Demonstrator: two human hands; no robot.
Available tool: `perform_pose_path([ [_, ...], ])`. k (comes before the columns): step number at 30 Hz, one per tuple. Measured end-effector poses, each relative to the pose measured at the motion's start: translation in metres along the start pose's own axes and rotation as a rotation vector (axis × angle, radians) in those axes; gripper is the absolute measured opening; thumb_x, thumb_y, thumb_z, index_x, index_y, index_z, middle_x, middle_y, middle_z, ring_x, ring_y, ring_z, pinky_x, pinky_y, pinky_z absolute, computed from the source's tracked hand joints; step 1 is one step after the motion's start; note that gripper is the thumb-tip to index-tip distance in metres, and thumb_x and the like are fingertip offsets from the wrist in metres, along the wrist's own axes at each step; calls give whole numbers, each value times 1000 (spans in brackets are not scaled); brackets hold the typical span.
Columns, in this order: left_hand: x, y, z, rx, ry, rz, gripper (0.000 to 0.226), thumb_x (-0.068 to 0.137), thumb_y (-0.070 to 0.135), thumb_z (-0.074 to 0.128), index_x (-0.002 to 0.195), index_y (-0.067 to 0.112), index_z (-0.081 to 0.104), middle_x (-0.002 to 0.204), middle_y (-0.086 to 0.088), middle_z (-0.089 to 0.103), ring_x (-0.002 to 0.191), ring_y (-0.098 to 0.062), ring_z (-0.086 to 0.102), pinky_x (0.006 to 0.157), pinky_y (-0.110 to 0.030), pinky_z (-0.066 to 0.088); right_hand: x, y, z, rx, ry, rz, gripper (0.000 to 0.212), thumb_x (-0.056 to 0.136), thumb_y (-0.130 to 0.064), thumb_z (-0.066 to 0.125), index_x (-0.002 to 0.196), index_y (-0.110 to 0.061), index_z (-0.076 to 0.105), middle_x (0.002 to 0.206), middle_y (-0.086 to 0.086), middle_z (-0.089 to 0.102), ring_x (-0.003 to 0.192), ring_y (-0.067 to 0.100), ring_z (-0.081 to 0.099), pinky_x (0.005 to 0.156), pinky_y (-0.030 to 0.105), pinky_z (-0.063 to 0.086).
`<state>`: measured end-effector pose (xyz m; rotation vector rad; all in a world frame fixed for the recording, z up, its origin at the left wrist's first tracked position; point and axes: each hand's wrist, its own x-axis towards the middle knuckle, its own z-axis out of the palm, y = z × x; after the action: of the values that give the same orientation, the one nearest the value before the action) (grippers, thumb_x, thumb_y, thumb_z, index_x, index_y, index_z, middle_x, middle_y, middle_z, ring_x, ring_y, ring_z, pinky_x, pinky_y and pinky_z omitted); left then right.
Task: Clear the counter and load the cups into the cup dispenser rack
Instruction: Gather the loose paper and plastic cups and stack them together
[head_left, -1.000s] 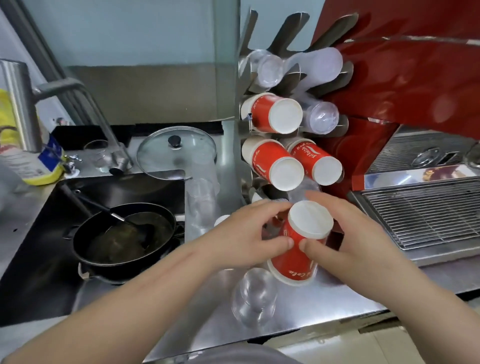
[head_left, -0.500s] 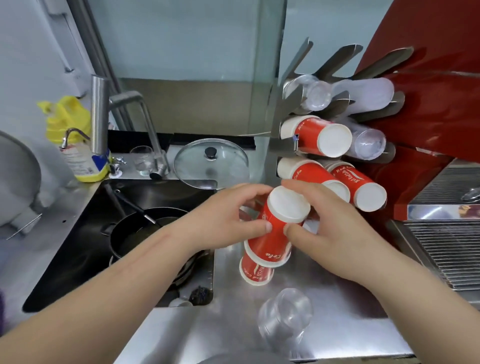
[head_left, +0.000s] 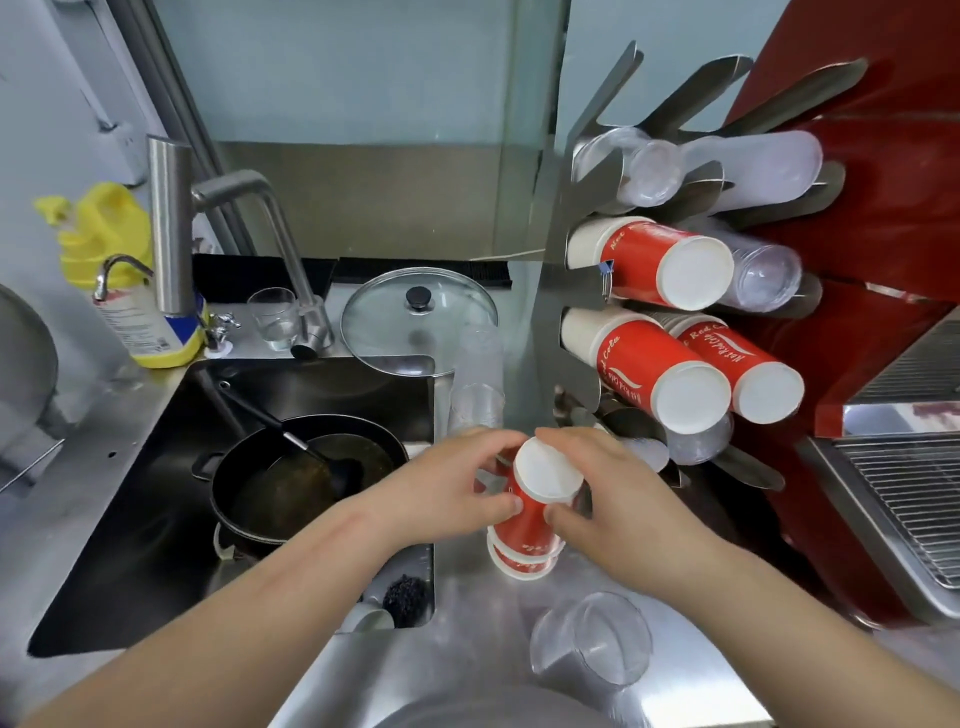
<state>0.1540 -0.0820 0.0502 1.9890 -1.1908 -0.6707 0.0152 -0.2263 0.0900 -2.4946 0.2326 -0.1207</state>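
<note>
1. Both hands are wrapped around a short stack of red paper cups (head_left: 535, 514), held upside down, white base toward the camera, over the steel counter (head_left: 467, 613).
2. The left hand (head_left: 457, 491) grips the stack from the left, thumb low on the red wall and fingers curled over the top edge.
3. The right hand (head_left: 618, 499) grips it from the right, thumb pressed to the red wall just under the white base and fingers hooked behind.
4. The lowest rims of the stack sit at or just above the counter; I cannot tell whether they touch it.
5. The cup rack (head_left: 576, 291) stands to the right of the hands, against a red machine (head_left: 883, 218). Three rows of red cups poke out of its slots, along with several rows of clear plastic cups (head_left: 763, 275).
6. A loose clear cup (head_left: 597, 644) lies on its side on the counter, nearer the camera than the hands.
7. A tall stack of clear cups (head_left: 480, 374) stands upright just behind the left hand, beside the sink (head_left: 156, 509).
8. In the sink sits a black frying pan (head_left: 306, 478) with a dark ladle in it.
9. A glass pot lid (head_left: 418, 319) lies behind the sink, near the tap (head_left: 171, 228), a drinking glass (head_left: 274, 318) and a yellow soap bottle (head_left: 130, 275).
</note>
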Motion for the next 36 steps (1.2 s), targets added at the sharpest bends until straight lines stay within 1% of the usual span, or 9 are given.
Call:
perform_pose_path([
  [2,2,-7,7,8,-36,-18,52,82,24,69,129,38,50,121,13,56,109,-1,57,92,-22,50,-1,9,10,-2,-19,16,56,81,-13,64,132,-30,47,120,-20,42,108,-11,35,97,13,32],
  [4,4,-14,13,11,-63,-33,53,82,25,68,130,38,50,122,13,56,109,-1,57,91,-22,51,-1,17,18,2,-30,19,57,80,-14,63,132,-31,47,124,-19,44,112,-8,38,99,14,34],
  [7,9,-26,21,21,-96,-44,54,81,26,69,130,38,49,121,11,54,107,0,56,87,-17,48,0,26,28,10,-58,21,54,79,-17,62,130,-31,48,129,-13,48,118,0,44,99,18,38],
  [10,12,-34,27,39,-113,-52,53,80,26,69,129,36,50,120,10,53,107,-1,56,85,-15,47,2,35,36,-4,-75,23,55,78,-16,62,130,-30,48,131,-10,50,120,3,45,100,22,40],
  [16,12,-42,33,25,-106,-75,55,82,24,69,132,34,49,121,9,52,107,-1,56,87,-15,47,6,44,45,1,-85,41,56,78,-17,63,129,-33,48,130,-12,51,121,2,44,100,25,41],
  [19,13,-42,32,15,-112,-73,55,82,24,69,132,34,49,121,9,52,107,-1,56,88,-17,48,5,45,44,-4,-83,45,56,78,-17,63,129,-33,47,130,-13,50,121,2,44,100,22,40],
  [30,10,-38,28,52,-149,-75,54,85,30,67,135,33,46,125,9,53,109,-4,55,87,-17,46,4,37,36,-16,-139,42,58,79,-18,64,133,-33,46,128,-7,46,118,7,46,101,21,37],
  [34,9,-34,19,140,-170,-65,52,88,35,66,136,33,46,123,10,57,110,-2,53,84,-7,37,7,33,20,-41,-212,65,53,80,-25,66,129,-36,47,125,-10,48,116,2,45,100,22,39],
  [36,8,-30,9,214,-200,-67,53,89,38,64,138,32,46,123,10,57,112,-1,51,83,-7,35,7,31,6,-79,-268,68,48,82,-32,65,127,-37,49,120,-10,52,110,3,49,96,23,41],
])
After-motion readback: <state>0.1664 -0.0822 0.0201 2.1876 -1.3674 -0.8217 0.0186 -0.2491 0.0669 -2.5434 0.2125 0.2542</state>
